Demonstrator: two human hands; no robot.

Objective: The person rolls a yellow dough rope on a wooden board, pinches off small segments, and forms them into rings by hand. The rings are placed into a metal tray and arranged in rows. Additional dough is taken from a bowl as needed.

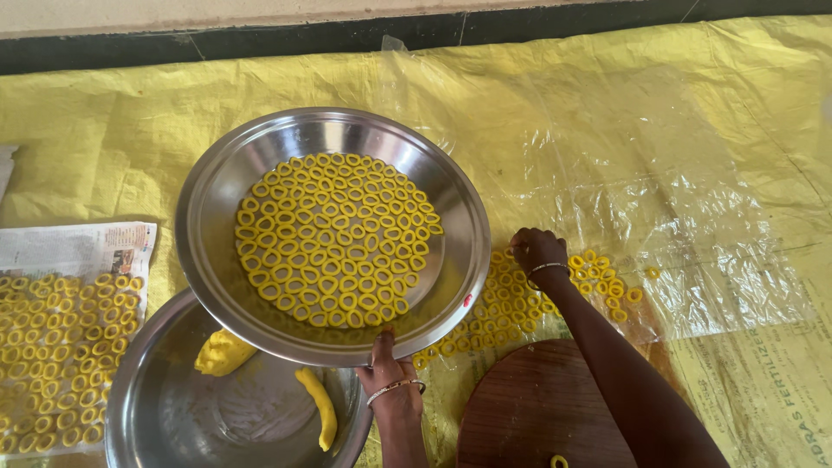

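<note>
While the left hand (387,364) is gripping the near rim of the tilted steel plate (217,186) of yellow dough rings (334,238), the right hand (535,251), fingers curled, is resting on rings on the clear plastic sheet (693,217); the plate is best kept steady so rings are slid off gently.

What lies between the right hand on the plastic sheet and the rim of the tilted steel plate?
In the head view, yellow dough rings on the clear plastic sheet fill the stretch between the right hand and the steel plate.

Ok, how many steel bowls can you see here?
2: a tilted steel plate-bowl of yellow rings held at its near rim by the left hand, and a bowl with dough beneath it, partly covered.
</note>
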